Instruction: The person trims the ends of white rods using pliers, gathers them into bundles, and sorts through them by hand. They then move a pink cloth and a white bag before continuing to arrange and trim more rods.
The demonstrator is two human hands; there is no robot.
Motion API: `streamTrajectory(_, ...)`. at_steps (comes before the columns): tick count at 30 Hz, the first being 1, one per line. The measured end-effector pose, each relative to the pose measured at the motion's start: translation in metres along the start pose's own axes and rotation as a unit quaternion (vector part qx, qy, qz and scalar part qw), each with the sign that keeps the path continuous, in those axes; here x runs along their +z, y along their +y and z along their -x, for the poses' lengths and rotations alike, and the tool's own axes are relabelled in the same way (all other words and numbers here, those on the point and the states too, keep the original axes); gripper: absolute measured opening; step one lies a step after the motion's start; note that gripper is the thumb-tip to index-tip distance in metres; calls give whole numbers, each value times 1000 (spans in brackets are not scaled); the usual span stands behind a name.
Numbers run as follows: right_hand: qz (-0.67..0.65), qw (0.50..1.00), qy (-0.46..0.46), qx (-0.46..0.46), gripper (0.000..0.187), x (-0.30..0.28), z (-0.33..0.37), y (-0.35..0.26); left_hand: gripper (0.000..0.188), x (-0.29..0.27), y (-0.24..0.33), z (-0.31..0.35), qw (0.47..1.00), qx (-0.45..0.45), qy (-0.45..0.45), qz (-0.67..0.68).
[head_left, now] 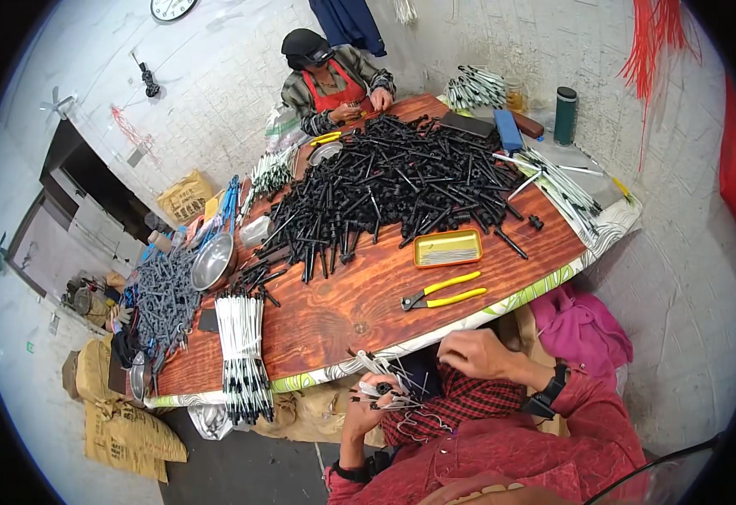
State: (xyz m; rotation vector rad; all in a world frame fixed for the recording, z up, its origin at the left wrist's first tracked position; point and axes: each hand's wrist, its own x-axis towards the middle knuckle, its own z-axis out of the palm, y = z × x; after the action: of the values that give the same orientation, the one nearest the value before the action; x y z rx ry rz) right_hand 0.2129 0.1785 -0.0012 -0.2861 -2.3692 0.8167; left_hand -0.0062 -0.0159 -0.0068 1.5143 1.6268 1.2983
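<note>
My left hand [370, 411] is closed around a loose bunch of thin white and black rods and strands [385, 383] at the table's near edge. To its right, my right hand [476, 352] is raised above my lap with its fingers curled together; whatever they pinch, if anything, is too small to make out. Beyond it lie yellow-handled cutting pliers [444, 296], jaws toward the left. A small yellow tray [448, 250] of thin metal pins sits farther back. Left of my hands, a tied bundle of white rods with black ends [242, 353] overhangs the table edge.
A large heap of black plastic parts [393, 181] covers the middle of the wooden table [326, 311]. Grey parts [162, 295] and a metal bowl [214, 261] are at left. More white rods [566, 189] and a green bottle [565, 116] stand right. A co-worker [334, 84] sits opposite.
</note>
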Motion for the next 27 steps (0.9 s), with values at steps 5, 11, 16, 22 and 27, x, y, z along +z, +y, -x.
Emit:
streamTrajectory(5,-77,988,-110,72,32,25,22,0,37,2,15,-4,1000,-10,-23,-2)
streamTrajectory(11,-91,972,-205,73,52,47,31,3,33,2,5,3,1000,-16,-12,16)
streamTrajectory(16,-75,971,-220,49,58,52,34,5,29,0,7,7,1000,-21,-9,-2)
streamTrajectory(22,-464,859,-71,204,63,-33,-27,-30,22,4,7,10,999,-6,0,44)
streamTrajectory(27,-496,838,-78,215,68,-27,-59,-17,24,4,10,5,999,33,-10,3)
